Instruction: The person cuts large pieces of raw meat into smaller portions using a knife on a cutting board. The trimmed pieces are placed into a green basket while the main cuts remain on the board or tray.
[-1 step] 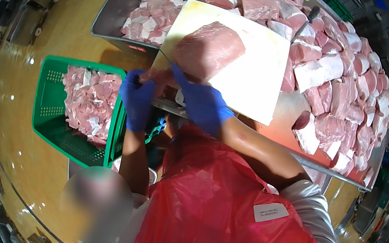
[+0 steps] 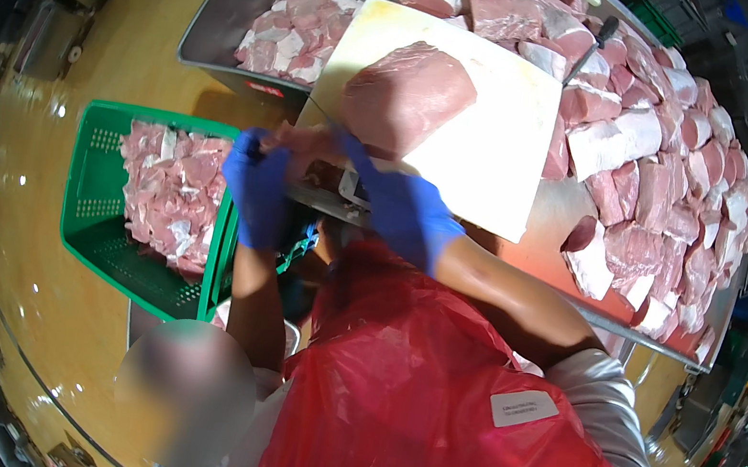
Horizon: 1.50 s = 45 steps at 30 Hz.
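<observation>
A large boneless piece of pork [image 2: 409, 99] lies on the white cutting board [image 2: 492, 155]. At the board's near left edge, my left hand [image 2: 257, 187], in a blue glove, is closed on a loose strip of meat [image 2: 312, 141]. My right hand [image 2: 411, 212], gloved in blue too, is closed around a knife, with its index finger stretched forward. Only the thin knife blade [image 2: 319, 110] shows, pointing up and left beside the strip; the handle is hidden in the hand.
Left of me stands a green perforated crate [image 2: 95, 192] of meat trimmings. A grey metal tub [image 2: 217, 22] with meat chunks sits beyond it. On the right, a metal table [image 2: 543, 206] carries a big heap of pork pieces [image 2: 643, 182]. A dark-handled tool [image 2: 608, 29] rests on the heap.
My left hand has shifted slightly left, and my right hand slightly right. The strip is still between them. The pork on the board keeps its place.
</observation>
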Motion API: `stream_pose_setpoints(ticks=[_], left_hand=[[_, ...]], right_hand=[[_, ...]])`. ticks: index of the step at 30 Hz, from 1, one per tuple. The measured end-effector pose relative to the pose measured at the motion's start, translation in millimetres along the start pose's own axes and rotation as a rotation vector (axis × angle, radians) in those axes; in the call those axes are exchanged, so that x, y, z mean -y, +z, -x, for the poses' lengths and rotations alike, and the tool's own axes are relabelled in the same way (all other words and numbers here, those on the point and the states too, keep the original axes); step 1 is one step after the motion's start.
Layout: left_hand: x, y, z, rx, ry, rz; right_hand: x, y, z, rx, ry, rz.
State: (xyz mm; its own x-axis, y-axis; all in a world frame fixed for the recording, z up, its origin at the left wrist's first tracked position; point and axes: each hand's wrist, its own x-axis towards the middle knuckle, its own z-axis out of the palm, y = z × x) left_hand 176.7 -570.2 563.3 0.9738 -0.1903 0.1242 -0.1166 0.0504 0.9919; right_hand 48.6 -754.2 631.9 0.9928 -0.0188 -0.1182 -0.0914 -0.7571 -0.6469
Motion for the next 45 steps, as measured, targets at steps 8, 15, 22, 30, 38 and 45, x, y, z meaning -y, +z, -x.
stream_pose_setpoints(ticks=[8, 15, 22, 30, 38, 45], left_hand=[[-27.0, -175.2, -16.3, -0.551, 0.066, -0.476], [-21.7, -7.0, 8.4, 0.039, 0.389, -0.487], [-10.7, 81.0, 30.6, -0.047, 0.183, -0.464], [8.3, 78.1, 26.9, -0.11, 0.314, -0.39], [-8.9, 99.2, 35.7, -0.07, 0.223, -0.249], [10.5, 76.5, 32.3, 0.0, 0.036, -0.245]], right_hand=[[-72.1, -51.4, 129.5, 0.333, -0.014, 0.348], [-43.1, -15.1, 23.7, -0.203, -0.156, 0.136], [-20.8, -18.4, -8.7, -0.045, -0.037, 0.235], [-50.3, -37.8, 123.7, 0.177, 0.014, 0.741], [-37.7, -44.8, 94.9, 0.055, 0.114, 0.446], [-2.8, -7.2, -11.2, -0.036, -0.006, 0.375]])
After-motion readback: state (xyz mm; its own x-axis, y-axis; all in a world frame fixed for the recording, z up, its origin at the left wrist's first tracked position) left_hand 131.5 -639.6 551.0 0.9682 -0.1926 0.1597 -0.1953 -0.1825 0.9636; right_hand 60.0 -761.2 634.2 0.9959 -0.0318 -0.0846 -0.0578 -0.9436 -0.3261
